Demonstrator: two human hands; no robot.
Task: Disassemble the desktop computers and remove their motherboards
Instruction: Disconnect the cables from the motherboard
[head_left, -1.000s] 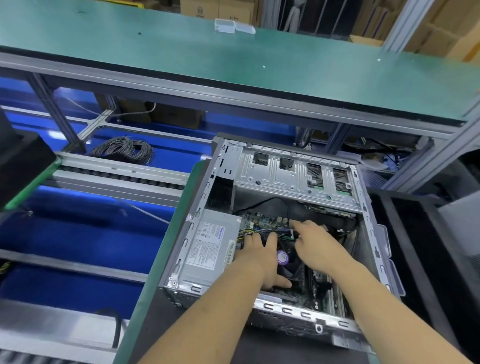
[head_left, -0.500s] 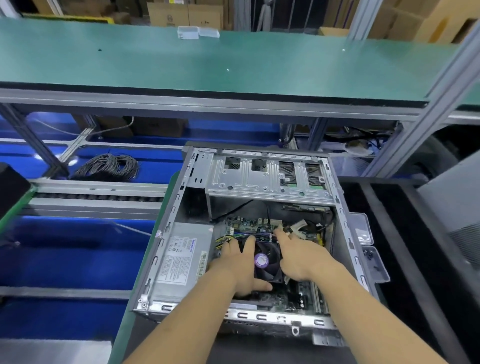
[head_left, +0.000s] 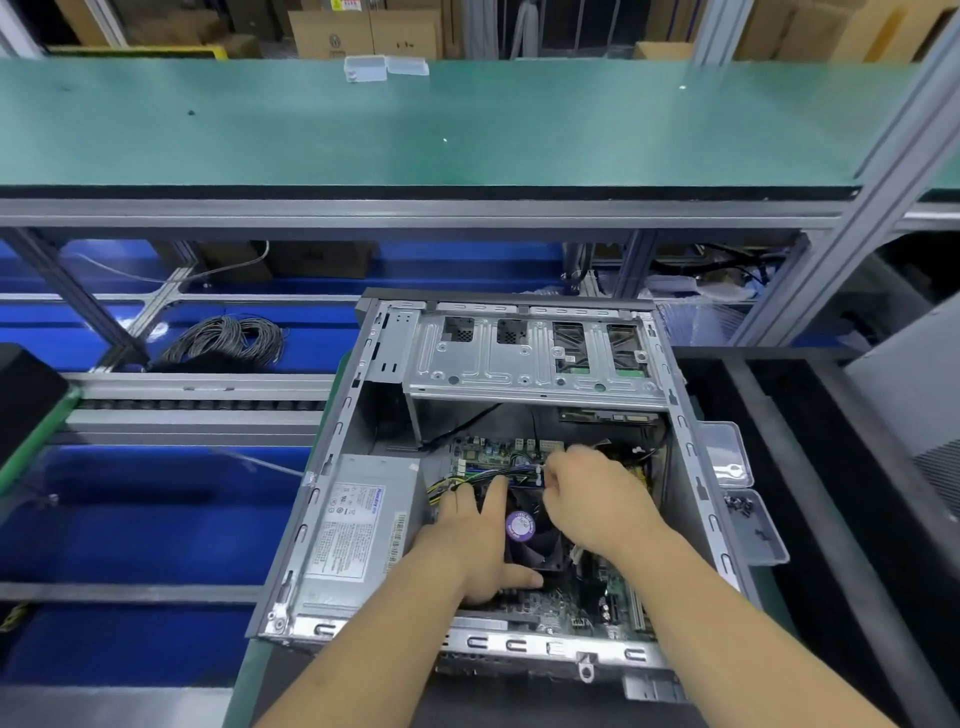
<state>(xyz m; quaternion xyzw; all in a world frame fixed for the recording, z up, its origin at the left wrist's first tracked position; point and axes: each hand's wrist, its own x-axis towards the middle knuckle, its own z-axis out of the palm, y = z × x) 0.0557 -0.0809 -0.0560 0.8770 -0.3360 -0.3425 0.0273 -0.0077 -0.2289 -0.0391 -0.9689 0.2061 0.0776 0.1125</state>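
Note:
An open grey desktop case (head_left: 332, 457) lies on its side in front of me, its green motherboard (head_left: 488, 452) at the bottom. My left hand (head_left: 475, 540) lies flat with straight fingers on the black CPU fan (head_left: 535, 535), which carries a purple sticker. My right hand (head_left: 592, 499) is curled just right of the fan, and its fingertips pinch a bundle of cables (head_left: 514, 473) near a white tie. The silver power supply (head_left: 358, 525) fills the case's left side. A metal drive cage (head_left: 519, 358) spans its far end.
A clear plastic tray (head_left: 748, 509) with small screws sits against the case's right wall. A coil of grey cable (head_left: 228, 338) lies on the blue surface to the left. A green shelf (head_left: 415, 130) runs overhead, aluminium posts (head_left: 883, 176) rise at right, and a black bin (head_left: 831, 467) stands beyond.
My right hand drew back from the far connector area and curled its fingers round the cable bundle. The left hand stayed on the fan. The camera view shifted.

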